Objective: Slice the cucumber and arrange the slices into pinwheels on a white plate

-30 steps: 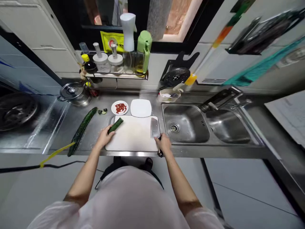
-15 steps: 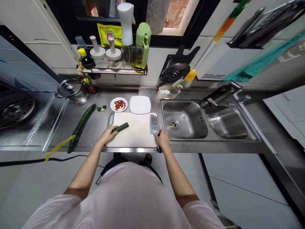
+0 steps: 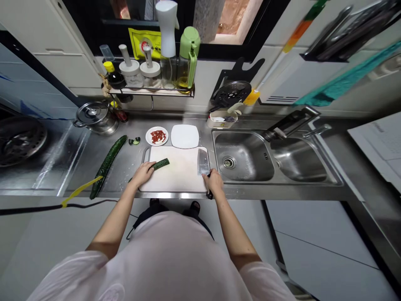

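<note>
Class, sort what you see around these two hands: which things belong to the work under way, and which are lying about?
In the work:
knife in the right hand
cucumber piece in the left hand
white cutting board
whole cucumber, perhaps

Probably idle:
lidded pot
spray bottle
teal cloth

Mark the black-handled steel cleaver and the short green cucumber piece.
Black-handled steel cleaver (image 3: 203,162): head view, on the blade.
Short green cucumber piece (image 3: 161,163): head view, on the exposed peel.

Left arm (image 3: 113,219) and right arm (image 3: 234,223) stretched forward, left hand (image 3: 144,173) palm down, right hand (image 3: 214,182) curled in a grip
</note>
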### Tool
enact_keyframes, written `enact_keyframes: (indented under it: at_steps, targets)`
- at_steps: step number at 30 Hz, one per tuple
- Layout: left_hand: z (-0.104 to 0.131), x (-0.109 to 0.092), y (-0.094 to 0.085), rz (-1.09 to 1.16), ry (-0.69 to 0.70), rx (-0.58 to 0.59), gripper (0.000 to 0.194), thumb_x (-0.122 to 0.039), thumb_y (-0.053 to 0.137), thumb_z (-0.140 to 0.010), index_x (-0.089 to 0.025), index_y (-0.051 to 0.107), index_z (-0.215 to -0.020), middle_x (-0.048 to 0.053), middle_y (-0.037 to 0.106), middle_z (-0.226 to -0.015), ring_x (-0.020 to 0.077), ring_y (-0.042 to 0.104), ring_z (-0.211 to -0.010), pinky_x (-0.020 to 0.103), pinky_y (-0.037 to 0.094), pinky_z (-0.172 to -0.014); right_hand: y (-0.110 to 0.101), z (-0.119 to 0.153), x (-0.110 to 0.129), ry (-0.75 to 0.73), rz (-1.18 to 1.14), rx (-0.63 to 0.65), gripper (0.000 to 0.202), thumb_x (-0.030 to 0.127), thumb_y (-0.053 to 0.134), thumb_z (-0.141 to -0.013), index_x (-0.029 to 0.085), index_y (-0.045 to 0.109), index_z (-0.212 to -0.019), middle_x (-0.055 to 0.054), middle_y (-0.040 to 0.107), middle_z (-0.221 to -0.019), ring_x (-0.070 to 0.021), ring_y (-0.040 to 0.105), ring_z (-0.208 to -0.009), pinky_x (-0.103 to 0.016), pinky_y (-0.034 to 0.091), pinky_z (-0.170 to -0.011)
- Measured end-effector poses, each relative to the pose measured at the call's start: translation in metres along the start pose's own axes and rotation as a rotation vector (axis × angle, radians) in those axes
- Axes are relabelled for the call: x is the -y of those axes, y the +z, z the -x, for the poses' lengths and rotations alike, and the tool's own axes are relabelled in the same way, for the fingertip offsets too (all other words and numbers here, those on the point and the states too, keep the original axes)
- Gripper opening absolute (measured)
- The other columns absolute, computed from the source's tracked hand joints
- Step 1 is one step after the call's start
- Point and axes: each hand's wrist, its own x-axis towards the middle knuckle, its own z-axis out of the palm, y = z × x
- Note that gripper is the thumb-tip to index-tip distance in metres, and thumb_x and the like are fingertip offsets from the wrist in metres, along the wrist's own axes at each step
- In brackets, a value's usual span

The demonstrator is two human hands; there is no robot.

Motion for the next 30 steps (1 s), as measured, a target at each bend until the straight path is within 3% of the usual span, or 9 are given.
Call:
enact_keyframes:
  at_steps: [8, 14, 21, 30]
  targets:
    - [0.005, -0.014, -0.006, -0.126, -0.077, -0.040, 0.052, -0.049, 0.051, -0.087, -0.026, 0.052, -0.134, 0.009, 0.059, -0.122, 0.0272, 0.053, -0.113, 0.040, 0.041, -0.098, 0.000, -0.006, -0.001, 0.055, -0.056, 0.027, 0.040, 0.047, 0.060, -0.083, 0.018, 0.052, -0.109, -0.011, 0.063, -0.109, -0.0236, 0.060, -0.099, -0.028, 0.041, -0.074]
    - [0.004, -0.013, -0.005, -0.145, -0.080, -0.055, 0.051, -0.044, 0.054, -0.086, -0.025, 0.051, -0.134, 0.010, 0.060, -0.120, 0.0275, 0.054, -0.111, 0.039, 0.042, -0.095, 0.007, -0.014, -0.007, 0.101, -0.171, 0.063, 0.037, 0.048, 0.058, -0.082, 0.020, 0.052, -0.105, -0.005, 0.066, -0.094, -0.0205, 0.062, -0.087, -0.026, 0.039, -0.068]
    - [0.001, -0.007, -0.004, -0.098, -0.040, -0.053, 0.044, -0.037, 0.054, -0.087, -0.025, 0.055, -0.130, 0.010, 0.062, -0.118, 0.0274, 0.056, -0.107, 0.040, 0.043, -0.094, 0.005, -0.012, 0.002, 0.013, -0.247, 0.059, 0.032, 0.037, 0.048, -0.086, 0.018, 0.050, -0.112, -0.005, 0.067, -0.094, -0.0200, 0.062, -0.085, -0.025, 0.040, -0.069]
    - [0.007, -0.009, -0.006, -0.042, -0.064, 0.013, 0.047, -0.043, 0.056, -0.085, -0.026, 0.056, -0.128, 0.009, 0.061, -0.123, 0.0274, 0.056, -0.112, 0.040, 0.043, -0.096, -0.006, 0.004, 0.027, -0.130, -0.063, 0.146, 0.031, 0.039, 0.039, -0.093, 0.020, 0.059, -0.109, -0.010, 0.068, -0.100, -0.0221, 0.062, -0.094, -0.026, 0.039, -0.072]
